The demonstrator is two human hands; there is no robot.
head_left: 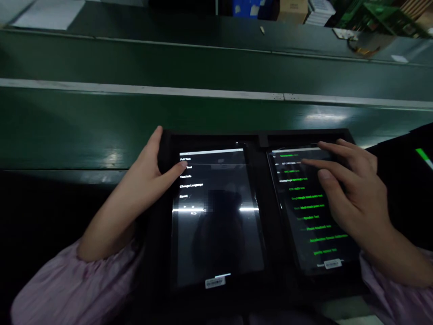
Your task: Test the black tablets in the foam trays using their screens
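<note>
A black tray (pixel 264 140) with two compartments holds a tablet in each. The left tablet (pixel 219 239) has a lit screen with a short white menu, "Full Test" at its top, and a barcode label at its lower edge. My left hand (pixel 149 167) grips the tray's left side, thumb over the left tablet's menu, other fingers mostly hidden. The right tablet (pixel 304 243) shows a list of mostly green test names and also bears a barcode label. Over its upper part is my right hand (pixel 355 189), fingers apart, index fingertip at the screen; contact cannot be made out.
Behind the tray runs a green belt surface (pixel 84 113) with a pale rail (pixel 203 91). A dark ledge (pixel 169 27) beyond it carries white paper (pixel 50 13) at left and small items at right. A cardboard box (pixel 292 10) and green crates (pixel 382 18) stand at the back.
</note>
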